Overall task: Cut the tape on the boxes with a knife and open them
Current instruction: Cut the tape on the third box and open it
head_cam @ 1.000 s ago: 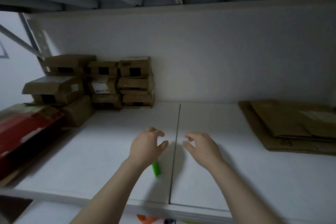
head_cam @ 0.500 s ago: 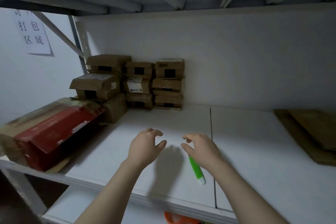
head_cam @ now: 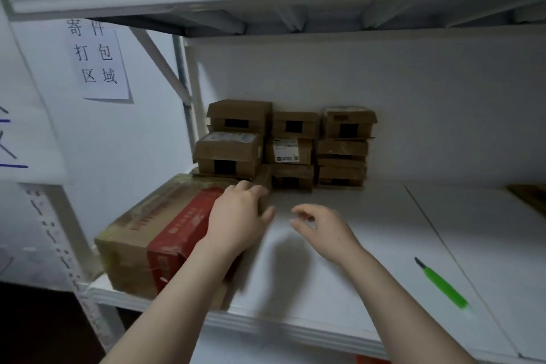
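The left hand [head_cam: 239, 216] was laid with relaxed fingers [head_cam: 251, 190] on the red-printed box [head_cam: 165, 233]; the right hand [head_cam: 322, 227] was held loosely curled, empty, beside it. The green knife [head_cam: 443, 285] was seen on the shelf [head_cam: 369, 239], well right of both.

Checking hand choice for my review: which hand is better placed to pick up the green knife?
Right, probably: the right hand hangs empty above the shelf, nearer the green knife; the left hand is at the red-and-brown box.
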